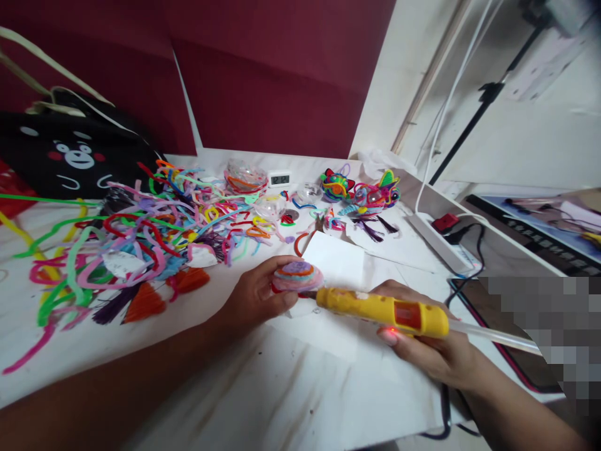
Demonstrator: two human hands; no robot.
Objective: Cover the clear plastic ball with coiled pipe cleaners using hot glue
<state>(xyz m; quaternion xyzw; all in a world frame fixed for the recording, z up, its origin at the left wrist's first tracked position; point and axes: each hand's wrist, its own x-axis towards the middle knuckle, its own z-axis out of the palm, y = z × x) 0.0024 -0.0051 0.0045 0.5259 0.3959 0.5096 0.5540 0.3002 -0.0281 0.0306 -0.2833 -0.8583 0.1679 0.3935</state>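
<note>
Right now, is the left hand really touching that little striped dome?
Touching. The head view shows the left hand holding the striped dome, fingers against its far side and thumb along its near side.

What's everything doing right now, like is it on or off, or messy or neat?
Glue gun: red light on, held in the right hand
Glue stick: poking out the gun's back
Fuzzy dome: striped, pinched in the left hand
Clock: on, showing numbers
Power strip: red plug in it
Fuzzy sticks: tangled in a messy heap
White paper: lying on the table
</note>
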